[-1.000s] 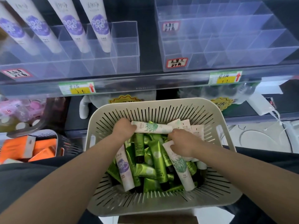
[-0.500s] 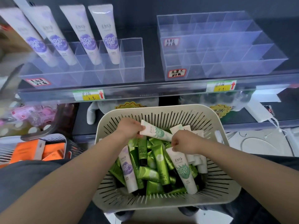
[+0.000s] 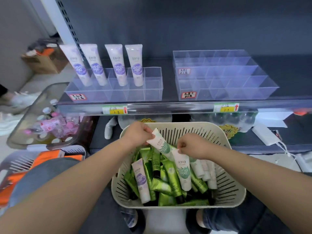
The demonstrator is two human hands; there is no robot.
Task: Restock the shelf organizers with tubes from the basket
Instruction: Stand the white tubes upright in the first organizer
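White, green-printed first tube point(image 3: 161, 143) | left hand point(image 3: 137, 134) fingers pinch it | right hand point(image 3: 192, 146) fingers pinch second tube point(image 3: 183, 171)

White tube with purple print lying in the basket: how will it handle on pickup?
The white-and-purple tube is likely light: the left hand holds a white-and-green tube up by a pinch. Resting loose on glossy green tubes, it may slide. Its flat crimped end probably flexes.

Organizer labels point(image 3: 189, 95) illegible, price tags point(image 3: 114, 110) blurred, shoe point(image 3: 22, 100) smeared at left edge.
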